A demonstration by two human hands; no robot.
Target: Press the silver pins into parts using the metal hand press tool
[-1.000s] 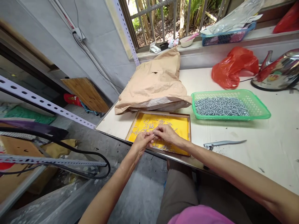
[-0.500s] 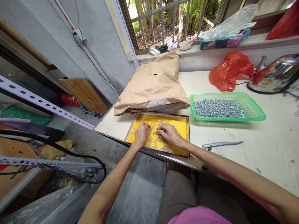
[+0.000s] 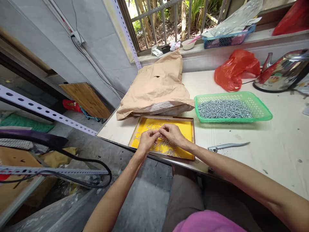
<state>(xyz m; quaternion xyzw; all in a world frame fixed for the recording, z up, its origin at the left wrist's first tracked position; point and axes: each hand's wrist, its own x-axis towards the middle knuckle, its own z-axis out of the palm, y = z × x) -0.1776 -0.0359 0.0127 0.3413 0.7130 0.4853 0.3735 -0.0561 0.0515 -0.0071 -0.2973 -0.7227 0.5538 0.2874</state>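
Note:
A shallow wooden tray with a yellow floor (image 3: 185,129) lies at the table's near edge, strewn with several small metal pins (image 3: 166,149). Both my hands hover over it, fingertips meeting in the middle. My left hand (image 3: 147,140) is closed in a pinch, as is my right hand (image 3: 172,133); a small metal piece seems to sit between their fingertips, too small to name.
A brown paper sack (image 3: 158,87) lies behind the tray. To the right stands a green plastic basket (image 3: 262,111) full of metal pins. A metal tool (image 3: 228,146) lies on the white table (image 3: 277,145). A red bag (image 3: 235,69) and steel kettle (image 3: 283,71) sit farther back.
Half a second ago both hands lay spread low on the tray among the pins; now they have lifted and come together, fingertips pinched, as they were a second ago.

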